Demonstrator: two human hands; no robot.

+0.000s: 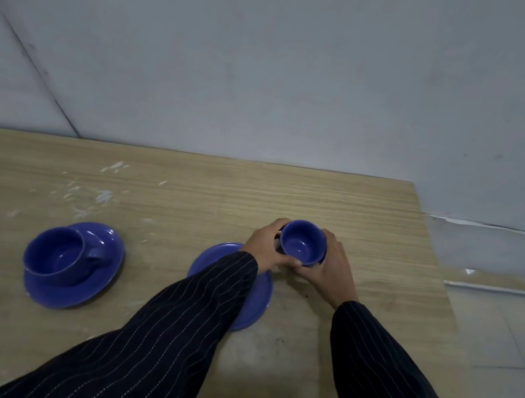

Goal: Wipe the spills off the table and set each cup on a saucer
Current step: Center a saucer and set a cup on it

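Inventory on the wooden table (357,207): two blue cups and two blue saucers, all glossy and of one colour. Take the empty saucer (253,305) as your landmark.

Your held cup (303,242) sits just beyond the empty saucer's far right rim, upright, mouth facing up, interior empty. Whether its base touches the table cannot be told. Your left hand (262,244) wraps its left side and your right hand (329,265) wraps its right side, fingers curled closed against the wall. Its handle is hidden behind your left hand.

Your left sleeve (181,324) crosses over the empty saucer and covers much of it.

The second cup (59,255) stands upright on the second saucer (71,292), well to the left of the landmark, handle pointing right toward it. Pale smears (103,196) mark the table beyond that pair.
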